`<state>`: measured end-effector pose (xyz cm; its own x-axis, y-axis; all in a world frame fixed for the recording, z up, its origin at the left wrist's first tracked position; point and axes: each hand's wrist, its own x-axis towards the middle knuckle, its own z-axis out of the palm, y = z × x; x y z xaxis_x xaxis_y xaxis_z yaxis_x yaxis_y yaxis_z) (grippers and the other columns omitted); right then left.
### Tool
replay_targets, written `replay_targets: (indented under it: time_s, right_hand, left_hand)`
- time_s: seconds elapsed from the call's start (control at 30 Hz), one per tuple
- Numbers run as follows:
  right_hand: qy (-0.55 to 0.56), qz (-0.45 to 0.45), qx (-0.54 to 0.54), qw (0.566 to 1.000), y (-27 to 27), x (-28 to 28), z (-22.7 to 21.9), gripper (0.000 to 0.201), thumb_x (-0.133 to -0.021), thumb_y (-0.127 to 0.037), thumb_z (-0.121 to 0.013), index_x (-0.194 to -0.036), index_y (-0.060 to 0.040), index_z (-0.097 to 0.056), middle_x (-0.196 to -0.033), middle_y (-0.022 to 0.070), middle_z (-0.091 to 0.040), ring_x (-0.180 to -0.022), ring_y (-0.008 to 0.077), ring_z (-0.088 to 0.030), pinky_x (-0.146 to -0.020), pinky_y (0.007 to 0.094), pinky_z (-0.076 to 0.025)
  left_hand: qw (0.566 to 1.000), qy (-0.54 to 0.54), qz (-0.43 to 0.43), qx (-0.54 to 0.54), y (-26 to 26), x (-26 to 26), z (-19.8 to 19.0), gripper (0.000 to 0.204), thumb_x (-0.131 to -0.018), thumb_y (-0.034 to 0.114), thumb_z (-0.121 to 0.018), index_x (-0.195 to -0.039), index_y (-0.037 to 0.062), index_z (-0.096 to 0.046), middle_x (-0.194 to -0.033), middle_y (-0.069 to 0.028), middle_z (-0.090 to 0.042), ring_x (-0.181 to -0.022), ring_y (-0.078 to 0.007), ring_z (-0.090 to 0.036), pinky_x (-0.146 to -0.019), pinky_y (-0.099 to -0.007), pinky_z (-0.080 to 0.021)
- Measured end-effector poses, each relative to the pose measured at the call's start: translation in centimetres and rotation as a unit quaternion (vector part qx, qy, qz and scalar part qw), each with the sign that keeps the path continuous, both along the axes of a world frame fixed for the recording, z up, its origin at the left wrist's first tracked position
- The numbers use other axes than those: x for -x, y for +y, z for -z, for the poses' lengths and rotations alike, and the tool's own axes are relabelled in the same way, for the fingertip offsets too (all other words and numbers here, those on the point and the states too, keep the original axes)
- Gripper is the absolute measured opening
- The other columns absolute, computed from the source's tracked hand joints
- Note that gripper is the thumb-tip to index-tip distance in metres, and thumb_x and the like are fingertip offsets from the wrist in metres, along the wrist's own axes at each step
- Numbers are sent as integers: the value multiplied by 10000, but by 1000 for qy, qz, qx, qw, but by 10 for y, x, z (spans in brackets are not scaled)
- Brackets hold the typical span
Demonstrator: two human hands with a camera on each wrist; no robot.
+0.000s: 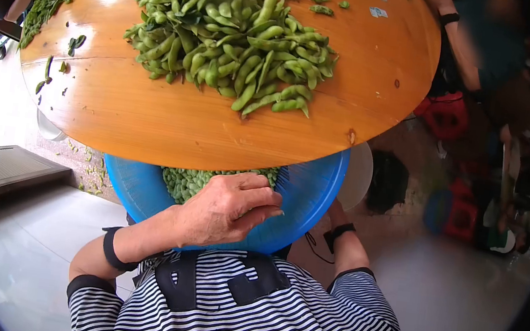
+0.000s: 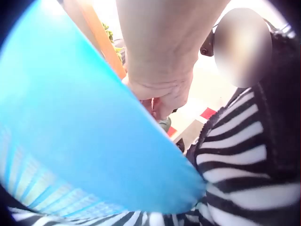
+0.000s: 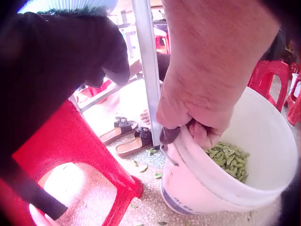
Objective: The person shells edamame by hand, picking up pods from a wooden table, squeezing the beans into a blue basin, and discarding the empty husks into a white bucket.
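Observation:
My left hand (image 1: 226, 208) hangs over the near side of a blue basin (image 1: 323, 189), fingers loosely curled, nothing visible between thumb and forefinger. Shelled green beans (image 1: 186, 184) lie in the basin, partly hidden by the hand and the table edge. In the left wrist view the basin wall covers part of the fingers (image 2: 164, 104). Down at the right, my right hand (image 3: 200, 106) grips the rim of a white bucket (image 3: 254, 188), thumb outside and fingers inside. Green pods (image 3: 230, 160) lie in the bucket. The head view shows little of this hand.
A large heap of green soybean pods (image 1: 228, 35) covers the middle of the wooden table (image 1: 171, 124). Other people's arms (image 1: 461, 50) reach in at both sides. A red plastic stool (image 3: 84, 146), a metal table leg (image 3: 146, 56) and sandals (image 3: 134, 143) are near the bucket.

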<state>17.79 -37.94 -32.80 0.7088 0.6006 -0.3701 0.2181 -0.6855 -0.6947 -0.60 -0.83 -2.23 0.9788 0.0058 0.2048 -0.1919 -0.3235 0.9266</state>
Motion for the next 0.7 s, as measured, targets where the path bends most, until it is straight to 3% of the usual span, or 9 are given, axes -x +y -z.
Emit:
replay_targets:
  time_s: [0.07,0.13,0.23,0.3,0.37,0.4,0.47,0.7]
  right_hand:
    - [10,8,0,1000,21,-15,1,419,-722,-304,-769,-984,8,-670,-908,244,-669,-860,342,-666,-757,406,-512]
    - [14,21,4,1000,6,-8,-7,416,-724,-302,-768,-985,6,-671,-907,243,-670,-857,340,-667,-755,405,-513]
    - [-26,-15,104,994,6,-11,-19,310,-767,-279,-748,-921,-13,-708,-793,204,-682,-734,290,-679,-658,368,-498]
    - [4,-6,63,998,3,-1,-47,325,-784,-299,-735,-908,0,-708,-763,197,-678,-717,280,-676,-660,371,-494]
    - [27,-17,125,992,3,4,-67,264,-806,-231,-679,-984,-37,-705,-937,183,-704,-867,281,-687,-774,354,-509]
    - [27,-14,126,992,0,5,-75,264,-806,-231,-679,-984,-37,-705,-937,183,-704,-867,281,-687,-774,354,-509]
    - [41,49,146,987,-9,8,-91,322,-806,-290,-720,-937,4,-711,-775,198,-683,-730,265,-673,-691,377,-495]
    - [39,93,154,983,0,20,-198,215,-822,-182,-687,-958,-19,-720,-798,168,-693,-761,232,-662,-706,360,-489]
  left_hand:
    - [1000,-5,23,-4,-8,-7,-1,162,-776,-9,-698,-921,22,-634,-742,-94,-570,-687,-267,-584,-588,-375,-475]
    - [998,-24,49,-21,-13,-13,-1,161,-778,5,-694,-922,27,-624,-733,-93,-552,-689,-275,-582,-581,-384,-483]
    - [996,-25,72,-36,-18,-21,-5,164,-775,11,-697,-921,30,-625,-739,-95,-553,-691,-278,-583,-582,-386,-483]
    - [996,-26,81,-41,-22,-25,-5,153,-780,25,-694,-915,34,-624,-739,-95,-549,-693,-285,-582,-585,-391,-484]
    - [993,-37,96,-53,-25,-30,-4,144,-780,27,-690,-904,24,-618,-737,-99,-538,-696,-293,-575,-596,-396,-482]
    - [993,-38,99,-53,-26,-33,-5,144,-780,27,-690,-904,24,-618,-737,-99,-538,-696,-293,-575,-596,-396,-482]
    - [989,-52,123,-60,-32,-38,-7,123,-787,39,-680,-879,10,-603,-730,-107,-525,-702,-304,-569,-609,-405,-480]
    - [979,-58,160,-111,-71,-56,5,130,-809,77,-649,-861,-7,-565,-808,-149,-557,-756,-342,-596,-642,-422,-500]
